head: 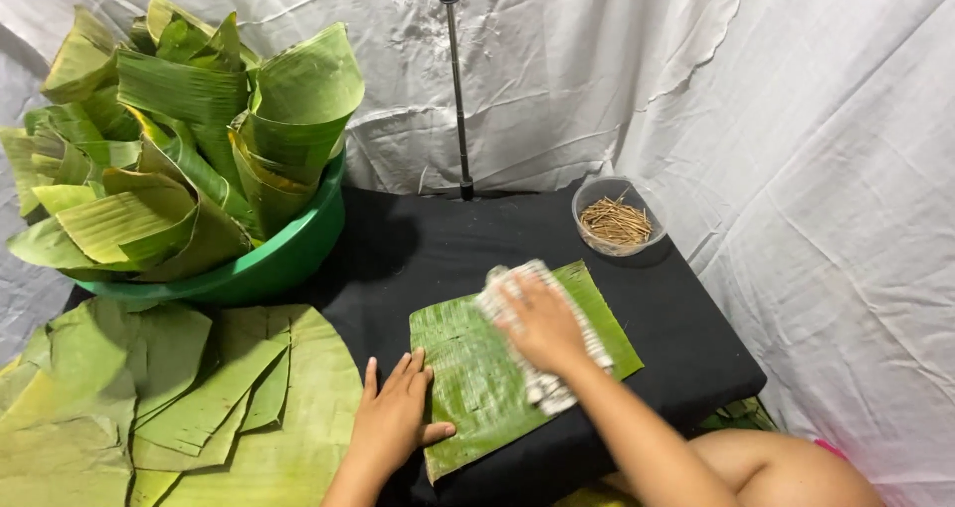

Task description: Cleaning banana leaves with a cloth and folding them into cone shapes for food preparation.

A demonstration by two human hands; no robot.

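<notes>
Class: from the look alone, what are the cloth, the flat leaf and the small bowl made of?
Cloth: seemingly woven cotton, matte, checked, limp under the right hand.
Leaf: banana-type leaf, ribbed green, slightly glossy, held by the left hand.
Bowl: probably clear plastic; the sticks show through.
</notes>
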